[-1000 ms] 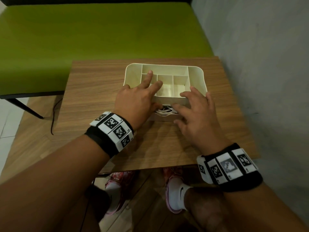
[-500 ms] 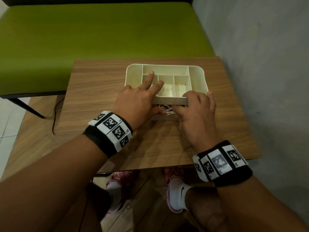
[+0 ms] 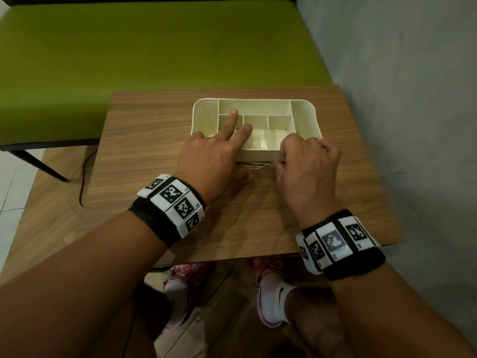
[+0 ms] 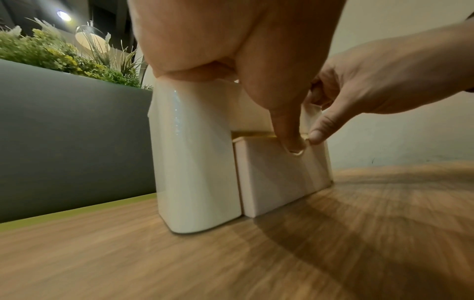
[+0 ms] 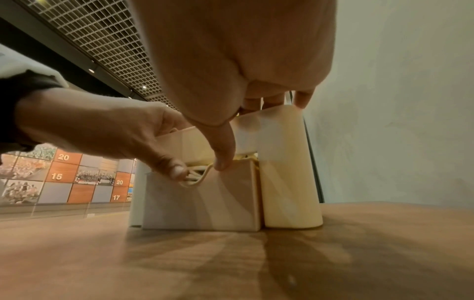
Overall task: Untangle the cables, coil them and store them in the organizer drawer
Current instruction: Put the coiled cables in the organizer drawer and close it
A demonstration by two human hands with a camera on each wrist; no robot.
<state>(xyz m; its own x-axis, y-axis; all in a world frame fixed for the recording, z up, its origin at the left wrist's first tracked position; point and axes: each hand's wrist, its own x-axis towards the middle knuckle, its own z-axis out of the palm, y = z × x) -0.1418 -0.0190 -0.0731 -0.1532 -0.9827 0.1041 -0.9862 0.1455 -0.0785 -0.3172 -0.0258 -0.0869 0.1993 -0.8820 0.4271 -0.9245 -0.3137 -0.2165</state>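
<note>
The cream organizer (image 3: 305, 105) stands on the wooden table (image 3: 154, 140), and its drawer (image 5: 200, 203) at the front bottom is almost pushed in. White cables (image 5: 197, 178) lie in the drawer, with one loop hanging over its front edge. My left hand (image 3: 219, 156) rests two straight fingers on the top compartments, and its thumb (image 5: 177, 170) presses the cable loop against the drawer front. My right hand (image 3: 304, 161) curls its fingers over the organizer's front rim. Its thumb (image 5: 223, 154) touches the drawer's top edge.
A green bench (image 3: 154, 47) runs behind the table, and a grey wall (image 3: 400, 99) is close on the right. A thin black cord (image 3: 84, 177) hangs off the table's left side. My shoes (image 3: 271, 295) are under the near edge.
The drawer has slid back into the organizer, so much less cable shows. My right hand moved forward and its fingers curled over the front rim. The left hand stayed put.
</note>
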